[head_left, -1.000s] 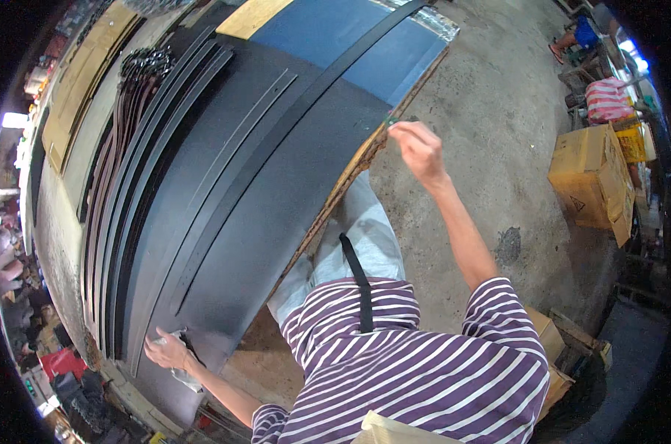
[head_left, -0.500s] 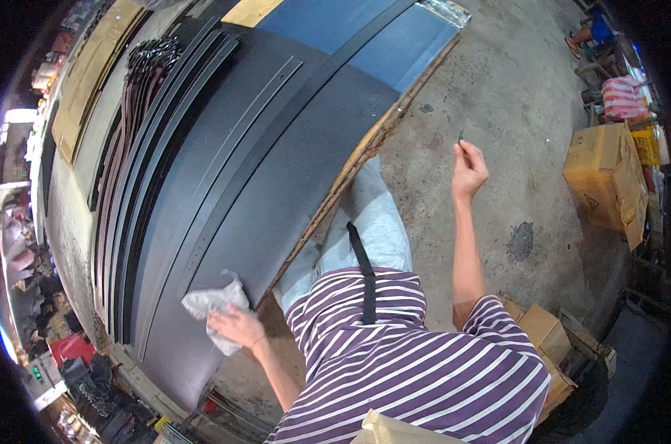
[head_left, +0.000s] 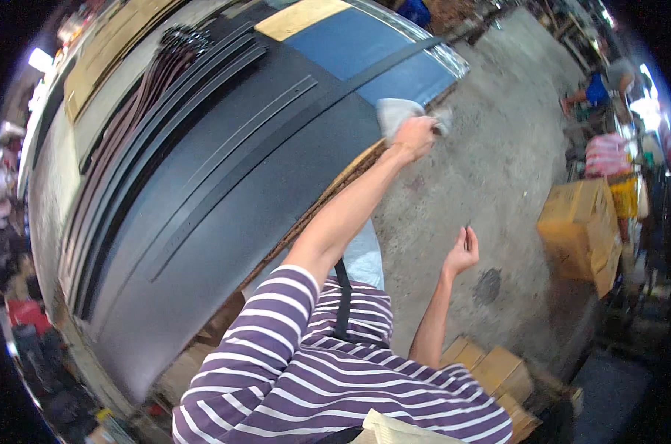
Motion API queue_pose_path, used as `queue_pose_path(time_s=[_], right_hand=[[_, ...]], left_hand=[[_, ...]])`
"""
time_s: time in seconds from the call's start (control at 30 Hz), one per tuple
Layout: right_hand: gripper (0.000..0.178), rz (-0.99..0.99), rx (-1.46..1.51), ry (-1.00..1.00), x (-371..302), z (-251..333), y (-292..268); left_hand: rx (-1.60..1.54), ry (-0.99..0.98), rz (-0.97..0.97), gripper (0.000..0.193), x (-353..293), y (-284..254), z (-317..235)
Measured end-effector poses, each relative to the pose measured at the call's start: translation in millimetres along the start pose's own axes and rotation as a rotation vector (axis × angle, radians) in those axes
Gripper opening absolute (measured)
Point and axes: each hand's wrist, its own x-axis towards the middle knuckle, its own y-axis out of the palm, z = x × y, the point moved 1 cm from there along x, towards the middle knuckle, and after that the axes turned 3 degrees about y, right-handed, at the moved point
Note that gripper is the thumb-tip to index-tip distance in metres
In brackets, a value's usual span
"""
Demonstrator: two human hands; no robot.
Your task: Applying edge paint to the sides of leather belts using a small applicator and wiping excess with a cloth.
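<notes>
My left hand (head_left: 415, 139) is stretched forward and closed around a pale grey cloth (head_left: 395, 115), whose loose ends spread to both sides, slightly blurred. It is at the right edge of a dark-topped table (head_left: 276, 200), near a blue sheet (head_left: 417, 78). A long dark strip (head_left: 387, 68) lies lengthwise on the table, its far end running past the table's far edge. Beside it lies a thinner strip (head_left: 276, 109). Over the floor to the right, my right hand (head_left: 461, 255) is pinched closed at the fingertips; a tiny dark bit shows there, too small to name.
Stacked dark strips (head_left: 173, 122) and a bundle of brownish strips (head_left: 132, 122) lie along the table's left side. A cardboard box (head_left: 576, 229) stands on the concrete floor at right, with more cartons (head_left: 491, 370) at lower right. Another person (head_left: 598, 89) is at far right.
My left hand has carried the cloth from the table's near end to its far right edge. The right hand is lower in view and still pinched. The view has shifted.
</notes>
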Motion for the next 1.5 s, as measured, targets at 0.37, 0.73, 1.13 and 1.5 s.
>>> queue_pose_path(time_s=[0.37,0.73,1.13,1.5], right_hand=[[0.018,-0.055,-0.023,-0.029,40,-20,-47],[0.017,0.99,0.475,-0.169,-69,163,225],[0.012,1.607,0.539,-0.039,-251,179,359],[0.012,1.58,0.566,-0.005,-244,179,357]], left_hand=[[-0.13,-0.122,-0.624,0.041,-174,-372,-1],[1.472,-0.781,-0.839,0.069,-490,-508,0],[1.159,-0.992,-0.403,0.072,-449,-460,45],[1.143,-0.907,-0.269,0.051,-430,-458,38]])
